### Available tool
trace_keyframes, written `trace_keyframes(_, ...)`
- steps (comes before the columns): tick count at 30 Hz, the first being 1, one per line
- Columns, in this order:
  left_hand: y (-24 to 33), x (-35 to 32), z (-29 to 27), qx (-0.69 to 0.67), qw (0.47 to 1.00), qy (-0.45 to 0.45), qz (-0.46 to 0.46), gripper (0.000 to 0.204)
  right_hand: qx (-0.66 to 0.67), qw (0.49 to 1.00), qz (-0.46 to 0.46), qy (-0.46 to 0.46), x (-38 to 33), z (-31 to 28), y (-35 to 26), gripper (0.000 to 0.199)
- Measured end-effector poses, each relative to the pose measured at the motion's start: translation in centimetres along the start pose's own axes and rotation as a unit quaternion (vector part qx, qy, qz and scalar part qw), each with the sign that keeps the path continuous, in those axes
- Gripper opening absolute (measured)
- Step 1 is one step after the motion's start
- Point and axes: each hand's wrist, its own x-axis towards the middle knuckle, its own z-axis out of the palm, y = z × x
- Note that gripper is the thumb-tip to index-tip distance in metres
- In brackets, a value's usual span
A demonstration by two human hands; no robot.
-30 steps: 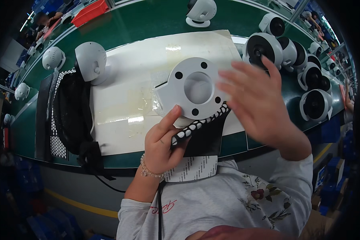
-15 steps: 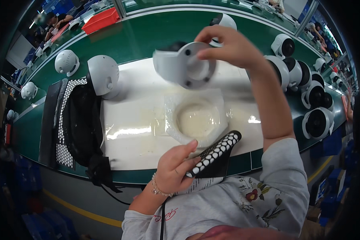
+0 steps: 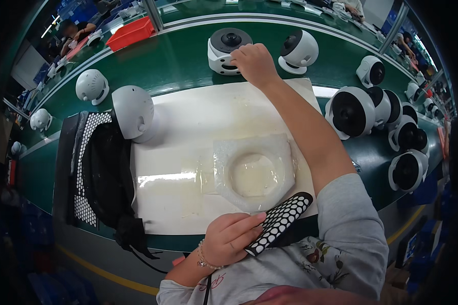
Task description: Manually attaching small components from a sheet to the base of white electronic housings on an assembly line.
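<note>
Right hand (image 3: 255, 63): extended to the far edge of the table, fingers curled down onto the rim of a white round device housing with a dark grey disc top (image 3: 228, 50); in contact, but whether it is gripped or only touched cannot be told.
Left hand (image 3: 230, 237): at the near edge of the table, closed around one end of a black strip patterned with white dots (image 3: 281, 222), which angles up toward the right.
Housing, position: on the green table (image 3: 178, 61), just beyond the far edge of the white work mat (image 3: 188, 132).
Housing, handling (judgement): rigid moulded plastic, smooth and likely slippery, moderately light; best held by the side wall or rim, keeping fingers off the dark top face.
Strip, handling (judgement): soft and flexible, light; held safely anywhere along its length.
Mat centre: one clear plastic holder with a round recess (image 3: 254, 173), nothing seated in it.
Mat, left corner: one plain white dome shell (image 3: 133, 112).
Count, far edge: one white sphere unit with a dark face (image 3: 299, 51), beside the housing.
Count, right edge: at least six white-and-black units (image 3: 351, 111), clustered; further ones too small to count.
Count, left edge: two small white domes (image 3: 91, 86); one black dotted fabric bundle (image 3: 99, 173).
</note>
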Motion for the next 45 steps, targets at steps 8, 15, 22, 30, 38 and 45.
trace_keyframes(8, 0.1, 0.2, 0.0, -0.02, 0.999, -0.03, -0.036, 0.024, -0.029, 0.974, 0.054, -0.217, -3.4, 0.9, 1.9, 0.013)
trace_keyframes(15, 0.2, 0.2, -0.2, -0.011, 0.998, -0.031, -0.044, 0.025, -0.109, 0.855, 0.424, -0.279, -6.4, -1.1, 4.7, 0.041)
trace_keyframes(22, -0.1, -0.3, 0.0, -0.044, 0.996, -0.024, -0.076, 0.027, -0.207, 0.879, 0.418, -0.098, -8.9, -3.6, 7.4, 0.024)
trace_keyframes(30, 0.3, -0.2, 0.2, -0.037, 0.996, -0.003, -0.083, 0.022, -0.145, 0.96, 0.237, 0.014, -4.9, -9.4, 3.1, 0.019)
trace_keyframes(38, 0.4, -0.9, -0.2, -0.088, 0.992, 0.026, -0.084, 0.018, 0.524, 0.753, 0.393, -0.058, -1.8, -21.3, -5.5, 0.03)
trace_keyframes(45, 2.4, -0.9, -0.8, -0.169, 0.944, 0.134, -0.248, 0.021, 0.438, 0.825, 0.266, -0.239, -2.8, -23.5, -9.5, 0.036)
